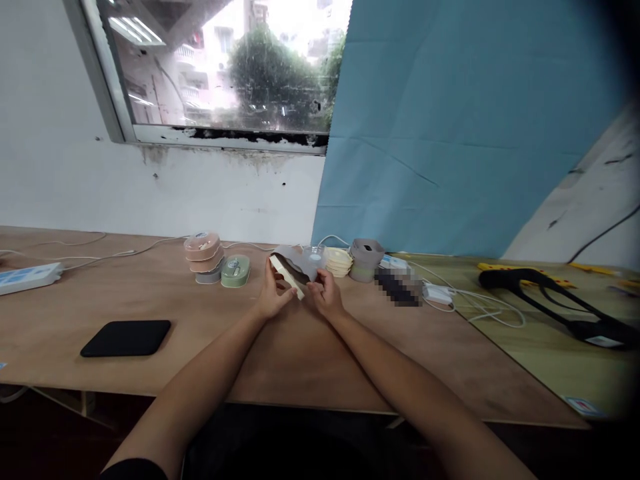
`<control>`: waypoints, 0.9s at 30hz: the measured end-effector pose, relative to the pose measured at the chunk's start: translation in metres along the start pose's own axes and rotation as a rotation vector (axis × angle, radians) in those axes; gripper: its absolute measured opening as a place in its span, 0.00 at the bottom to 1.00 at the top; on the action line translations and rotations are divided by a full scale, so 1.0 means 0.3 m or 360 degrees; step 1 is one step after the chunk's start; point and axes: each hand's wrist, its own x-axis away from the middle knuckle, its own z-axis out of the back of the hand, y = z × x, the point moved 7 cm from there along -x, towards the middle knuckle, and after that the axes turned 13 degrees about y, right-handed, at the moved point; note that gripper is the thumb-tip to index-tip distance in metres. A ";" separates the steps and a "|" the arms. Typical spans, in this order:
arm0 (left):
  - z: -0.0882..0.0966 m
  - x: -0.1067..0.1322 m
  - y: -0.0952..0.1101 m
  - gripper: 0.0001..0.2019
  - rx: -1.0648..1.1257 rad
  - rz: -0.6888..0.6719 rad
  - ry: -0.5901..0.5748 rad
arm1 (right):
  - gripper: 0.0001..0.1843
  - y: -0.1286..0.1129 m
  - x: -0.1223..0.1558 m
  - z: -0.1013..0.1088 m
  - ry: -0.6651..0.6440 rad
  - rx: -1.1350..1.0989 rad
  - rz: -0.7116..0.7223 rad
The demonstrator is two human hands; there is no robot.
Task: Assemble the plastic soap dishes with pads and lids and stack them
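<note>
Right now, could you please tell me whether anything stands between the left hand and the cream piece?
Nothing visible does: the left hand holds the cream piece directly. The green oval container stands to the left, out of the way.

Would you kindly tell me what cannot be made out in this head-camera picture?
All in the head view:
Left hand: some fingers partly hidden behind the cream piece.
Right hand: fingertips too small to show whether they grip the brown piece.
Dark item: obscured by pixelation.
Power strip: cut off by the left edge.
Table label: print too small to read.
</note>
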 end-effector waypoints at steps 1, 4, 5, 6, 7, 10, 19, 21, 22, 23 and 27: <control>-0.005 0.004 0.007 0.55 -0.0027 -0.0026 -0.0024 | 0.23 0.013 -0.010 0.017 0.0047 -0.0007 0.0025; -0.009 0.011 0.015 0.57 -0.0139 -0.0040 -0.0061 | 0.24 0.058 -0.071 0.092 0.0251 -0.0045 0.0027; -0.007 0.010 0.014 0.58 -0.0172 -0.0033 -0.0061 | 0.24 0.076 -0.100 0.123 0.0322 -0.0035 0.0005; -0.006 0.010 0.012 0.58 -0.0208 -0.0026 -0.0067 | 0.24 0.095 -0.133 0.154 0.0381 0.0000 -0.0026; -0.004 0.009 0.010 0.58 -0.0241 -0.0022 -0.0066 | 0.24 0.115 -0.170 0.187 0.0440 0.0060 -0.0062; -0.003 0.009 -0.001 0.58 -0.0277 -0.0006 -0.0071 | 0.23 0.177 -0.290 0.301 0.0643 0.0338 -0.0187; -0.028 0.027 -0.025 0.59 -0.0311 0.0071 -0.0265 | 0.24 0.334 -0.490 0.500 0.0775 0.1100 -0.0592; -0.029 0.026 -0.026 0.59 -0.0305 0.0066 -0.0271 | 0.26 0.342 -0.482 0.505 0.0748 0.1232 -0.0662; -0.029 0.025 -0.027 0.59 -0.0303 0.0064 -0.0268 | 0.26 0.345 -0.475 0.506 0.0746 0.1278 -0.0697; -0.028 0.023 -0.029 0.59 -0.0303 0.0064 -0.0263 | 0.27 0.348 -0.467 0.506 0.0751 0.1306 -0.0733; -0.032 0.022 -0.034 0.60 -0.0317 0.0075 -0.0282 | 0.25 0.379 -0.444 0.507 0.0847 0.1229 -0.0843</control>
